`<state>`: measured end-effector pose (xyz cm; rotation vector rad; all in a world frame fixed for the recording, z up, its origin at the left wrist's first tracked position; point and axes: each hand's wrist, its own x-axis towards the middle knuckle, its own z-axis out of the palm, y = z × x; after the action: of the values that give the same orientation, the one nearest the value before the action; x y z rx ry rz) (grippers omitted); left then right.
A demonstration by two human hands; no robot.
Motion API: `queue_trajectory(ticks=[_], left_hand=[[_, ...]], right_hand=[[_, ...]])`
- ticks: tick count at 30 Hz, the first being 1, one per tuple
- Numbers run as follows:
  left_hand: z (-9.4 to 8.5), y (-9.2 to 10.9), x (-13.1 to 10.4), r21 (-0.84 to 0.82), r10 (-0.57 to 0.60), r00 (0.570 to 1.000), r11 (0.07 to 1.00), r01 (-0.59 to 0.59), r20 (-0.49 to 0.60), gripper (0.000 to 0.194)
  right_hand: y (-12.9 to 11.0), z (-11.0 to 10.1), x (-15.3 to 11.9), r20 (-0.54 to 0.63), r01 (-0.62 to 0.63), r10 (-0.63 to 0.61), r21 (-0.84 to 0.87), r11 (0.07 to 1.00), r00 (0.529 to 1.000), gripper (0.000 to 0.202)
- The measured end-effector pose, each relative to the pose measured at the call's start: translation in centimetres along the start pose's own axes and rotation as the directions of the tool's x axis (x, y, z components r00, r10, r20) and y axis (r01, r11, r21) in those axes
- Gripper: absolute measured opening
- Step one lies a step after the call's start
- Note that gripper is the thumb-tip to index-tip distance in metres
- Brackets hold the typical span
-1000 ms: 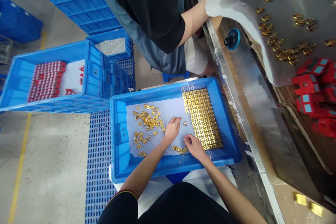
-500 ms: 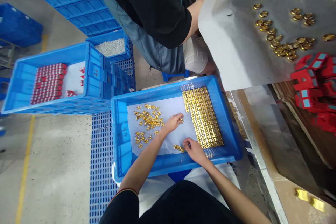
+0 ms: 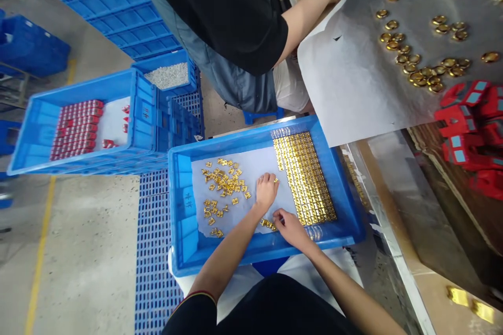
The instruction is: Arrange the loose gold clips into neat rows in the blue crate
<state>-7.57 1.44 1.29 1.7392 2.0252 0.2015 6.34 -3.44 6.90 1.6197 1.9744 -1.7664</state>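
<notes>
In the blue bin (image 3: pixel 181 204) on my lap, my left hand (image 3: pixel 267 189) hovers over the white paper liner (image 3: pixel 255 162). Its fingers are closed on a small gold metal piece (image 3: pixel 276 181). My right hand (image 3: pixel 290 226) is lower in the bin, fingers curled together at the right end of a short row of gold pieces (image 3: pixel 268 225); what lies between its fingertips is hidden. Loose gold pieces (image 3: pixel 228 182) are scattered at the left. Tight rows of gold pieces (image 3: pixel 308 178) fill the bin's right part.
A co-worker's arm (image 3: pixel 298 23) reaches over the bench above. White paper (image 3: pixel 326 73) with round gold parts (image 3: pixel 426 73) overhangs the bin's upper right corner. Red parts (image 3: pixel 467 125) lie on the right. Stacked blue bins (image 3: pixel 135 115) stand left, the top one holding red pieces (image 3: pixel 78 128).
My left hand has moved slightly right and turned knuckles up, still with a gold piece in its fingers. My right hand stays at the short row. The co-worker's hand has come into view.
</notes>
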Motion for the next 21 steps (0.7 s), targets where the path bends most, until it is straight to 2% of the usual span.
queue_trajectory(ticks=[2,4,6,9,12,14,17,21], left_hand=[[-0.3,0.0,0.5,0.014,0.112,0.993,0.994,-0.113,0.030,0.015],[-0.8,-0.5,0.7,-0.034,0.250,0.967,0.968,-0.248,0.055,0.028],[-1.2,-0.9,0.5,-0.082,0.306,0.951,0.950,-0.302,0.037,0.039],[-1.1,-1.1,-0.1,-0.078,0.163,0.986,0.983,-0.165,-0.033,0.033],[-0.3,-0.5,-0.1,-0.055,0.042,0.998,0.997,-0.044,-0.036,0.023],[0.2,-0.1,0.3,-0.056,0.057,0.998,0.997,-0.058,-0.018,0.016],[0.6,0.2,1.1,-0.080,0.106,0.994,0.991,-0.108,-0.030,0.015],[1.0,0.3,1.9,-0.111,0.105,0.992,0.987,-0.113,-0.077,0.015]], right_hand=[[0.1,0.0,0.1,0.007,0.002,-0.002,-0.009,1.000,1.000,0.017],[0.2,0.0,0.0,0.018,0.004,-0.003,-0.033,0.999,1.000,0.017],[0.1,-0.1,-0.1,0.031,0.010,-0.008,-0.074,0.997,1.000,0.018],[-0.6,-0.3,-0.2,0.053,0.025,-0.015,-0.202,0.979,0.998,0.020],[-1.6,-0.2,0.0,0.089,0.033,0.006,-0.436,0.900,0.996,0.024],[-2.2,0.3,0.4,0.116,0.040,0.025,-0.529,0.848,0.993,0.027],[-2.8,1.3,1.0,0.143,0.045,0.045,-0.571,0.820,0.989,0.030],[-2.7,2.4,1.7,0.151,0.041,0.066,-0.615,0.788,0.986,0.032]])
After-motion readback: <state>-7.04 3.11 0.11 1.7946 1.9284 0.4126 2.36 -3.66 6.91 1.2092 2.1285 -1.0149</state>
